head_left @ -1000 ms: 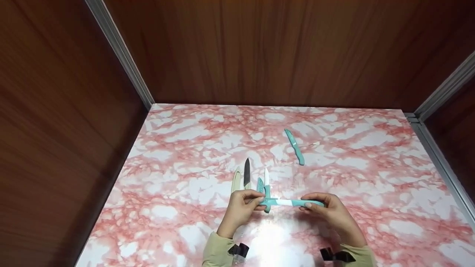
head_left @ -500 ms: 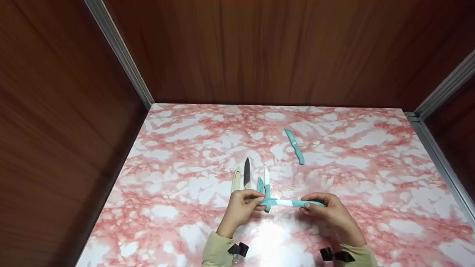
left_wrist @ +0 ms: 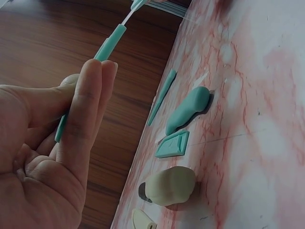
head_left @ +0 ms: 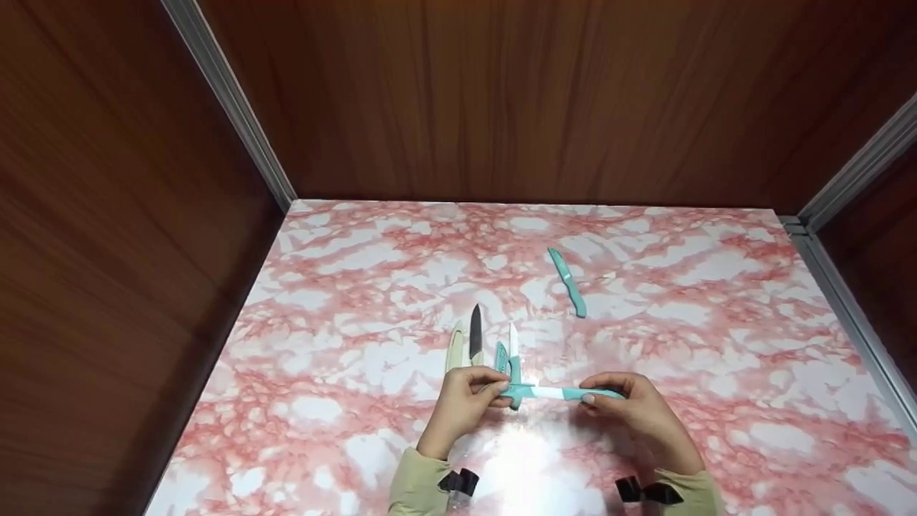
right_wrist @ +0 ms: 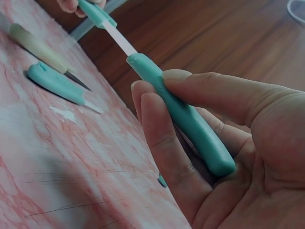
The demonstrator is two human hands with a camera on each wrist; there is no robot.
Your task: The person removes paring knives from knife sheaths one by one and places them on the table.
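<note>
Apart above the table (head_left: 344, 430), the left hand (head_left: 464, 403) pinches the sheath (left_wrist: 110, 42) and the right hand (head_left: 643, 410) grips the handle (right_wrist: 193, 125), seemingly keeping the part-bare blade (right_wrist: 120, 40) between them aligned.

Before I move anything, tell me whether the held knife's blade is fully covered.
No, white blade shows between the turquoise handle and the sheath.

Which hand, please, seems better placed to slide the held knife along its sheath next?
The right hand, probably: it grips the teal handle. The left hand pinches the teal sheath, so seems better suited to steadying it. The white blade shows between them.
</note>
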